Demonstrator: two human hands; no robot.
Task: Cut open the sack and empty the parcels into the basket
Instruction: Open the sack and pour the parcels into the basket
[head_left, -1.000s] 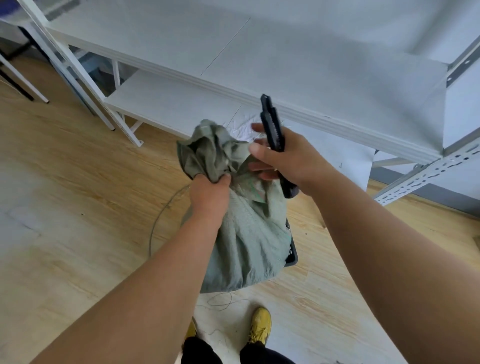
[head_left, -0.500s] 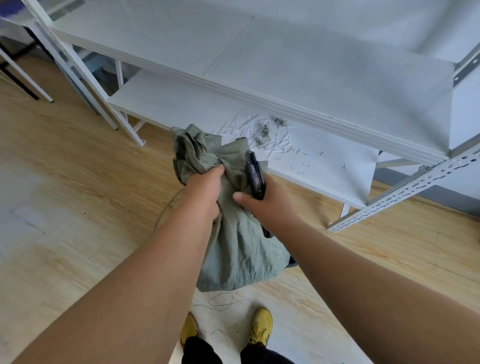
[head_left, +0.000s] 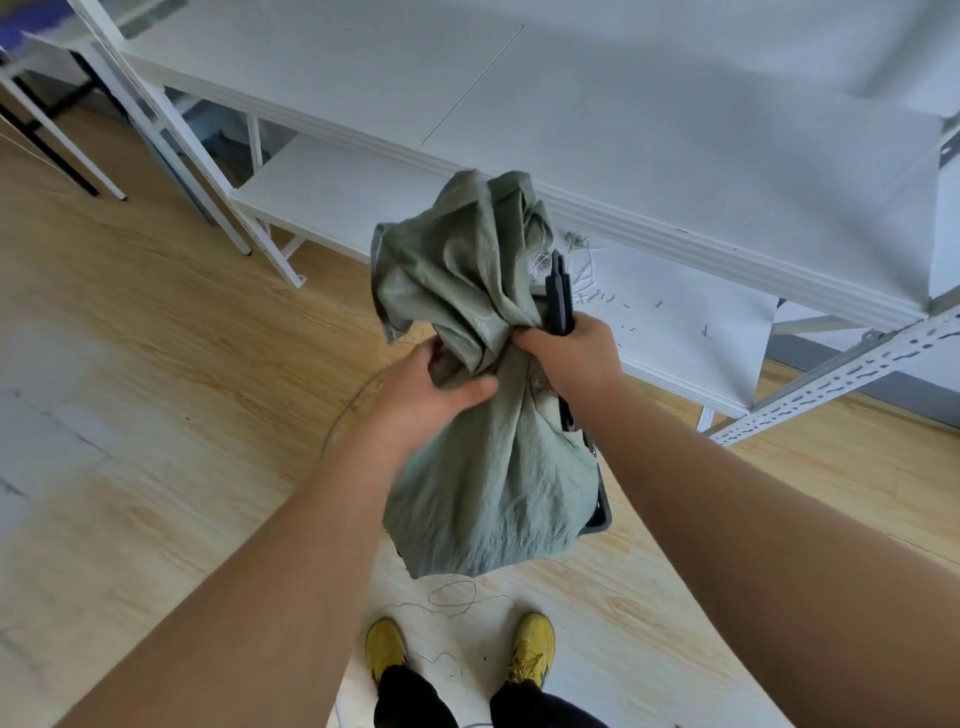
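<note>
**A:** What do the two hands hold?

**B:** The left hand (head_left: 434, 392) grips the bunched neck of the green sack (head_left: 485, 415), thumb laid across the near side of the fabric, the other fingers wrapped behind it and mostly hidden. The right hand (head_left: 574, 358) closes on the same neck from the right side and also clamps a black cutter (head_left: 560, 299) in its fist.

**A:** How does the sack lie?

**B:** Its long axis runs near vertical. The gathered mouth points up and fans out loosely above both hands; the full lower body hangs below them, over the wood floor (head_left: 156, 364), just ahead of the yellow shoes (head_left: 530, 649).

**A:** And the cutter?

**B:** Its long axis is also roughly upright, parallel to the sack. The upper end rises above the right fist, beside the fanned fabric; the lower end emerges under the wrist. Whether a blade is extended cannot be told.

**A:** Where is the basket?

**B:** Only a dark rim (head_left: 602, 512) shows at the sack's lower right edge, behind the sack; it is probably the basket, most of it hidden.

**A:** Surroundings?

**B:** White shelves (head_left: 675, 156) stand beyond the sack, with small scraps (head_left: 576, 240) on the lower board. A loose thread (head_left: 452, 597) lies on the floor between the sack and the shoes.
</note>
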